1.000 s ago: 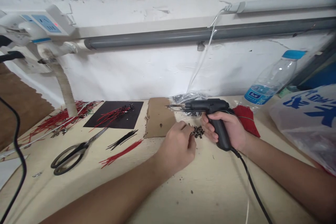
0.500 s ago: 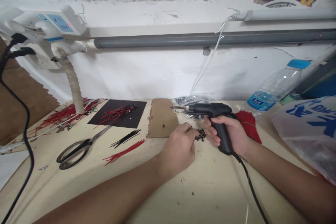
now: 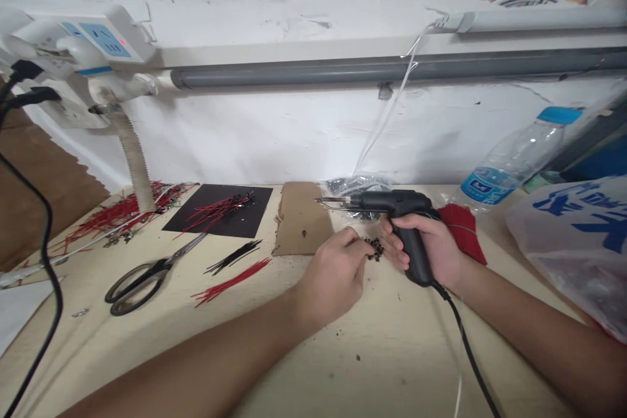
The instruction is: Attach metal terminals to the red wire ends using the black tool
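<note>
Head view: right hand (image 3: 435,245) clamped around soldering gun (image 3: 412,248), left hand (image 3: 337,271) at small parts (image 3: 377,248) (can't tell its fingers' grip).

hands (image 3: 337,274): 2 | soldering gun (image 3: 414,251): 1 | parts pile (image 3: 376,248): 1 | scissors (image 3: 159,268): 1 | blue-capped bottle (image 3: 516,157): 1

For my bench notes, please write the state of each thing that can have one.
Soldering iron, gripped in the right hand, pointing left; whether hot, cannot tell.
Left hand, fingertips at the small parts; grip unclear.
Small parts, loosely piled.
Scissors, lying down, apparently closed.
Black wires, loosely bunched.
Front red wires, loosely bunched.
Black sheet, flat, partly covered.
Cardboard, flat.
Bottle, capped.
Socket, red light lit.
</note>
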{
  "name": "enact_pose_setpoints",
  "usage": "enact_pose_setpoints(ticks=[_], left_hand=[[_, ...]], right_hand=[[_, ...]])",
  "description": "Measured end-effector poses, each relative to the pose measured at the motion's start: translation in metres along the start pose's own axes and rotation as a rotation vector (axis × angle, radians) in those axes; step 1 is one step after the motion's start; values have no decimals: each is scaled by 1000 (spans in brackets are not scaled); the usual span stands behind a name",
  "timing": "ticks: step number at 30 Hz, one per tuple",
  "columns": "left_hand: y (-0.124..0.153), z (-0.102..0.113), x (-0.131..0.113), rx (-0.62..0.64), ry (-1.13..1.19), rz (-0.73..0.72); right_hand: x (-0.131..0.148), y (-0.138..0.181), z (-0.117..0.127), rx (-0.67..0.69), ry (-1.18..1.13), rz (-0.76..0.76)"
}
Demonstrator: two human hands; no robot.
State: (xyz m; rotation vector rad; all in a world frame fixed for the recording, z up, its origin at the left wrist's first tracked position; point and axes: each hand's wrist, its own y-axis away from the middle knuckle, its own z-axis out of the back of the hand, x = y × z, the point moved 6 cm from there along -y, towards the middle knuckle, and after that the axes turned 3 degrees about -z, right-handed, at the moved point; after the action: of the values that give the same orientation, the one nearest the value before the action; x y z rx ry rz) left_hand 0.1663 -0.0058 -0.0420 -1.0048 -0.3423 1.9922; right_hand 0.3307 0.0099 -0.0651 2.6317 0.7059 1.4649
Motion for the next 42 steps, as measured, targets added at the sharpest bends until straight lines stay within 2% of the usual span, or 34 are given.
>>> enact_pose_setpoints(ticks=[11,16,21,25,32,42], left_hand=[[-7,14,-15,-151,135,-55],[-11,37,-33,-152,180,-25],[4,64,-39,-131,102,-13],[18,78,-29,-194,33,-42],[21,92,-1,-196,-18,-1],[23,90,24,-204,-47,166]], right_hand=[[1,-3,-2,10,-12,10],[0,-3,-3,26,-23,7],[0,-3,-4,41,-39,-2],[1,-2,-3,40,-46,4],[-3,-3,0,37,-51,-17],[-3,-2,-1,34,-58,-28]])
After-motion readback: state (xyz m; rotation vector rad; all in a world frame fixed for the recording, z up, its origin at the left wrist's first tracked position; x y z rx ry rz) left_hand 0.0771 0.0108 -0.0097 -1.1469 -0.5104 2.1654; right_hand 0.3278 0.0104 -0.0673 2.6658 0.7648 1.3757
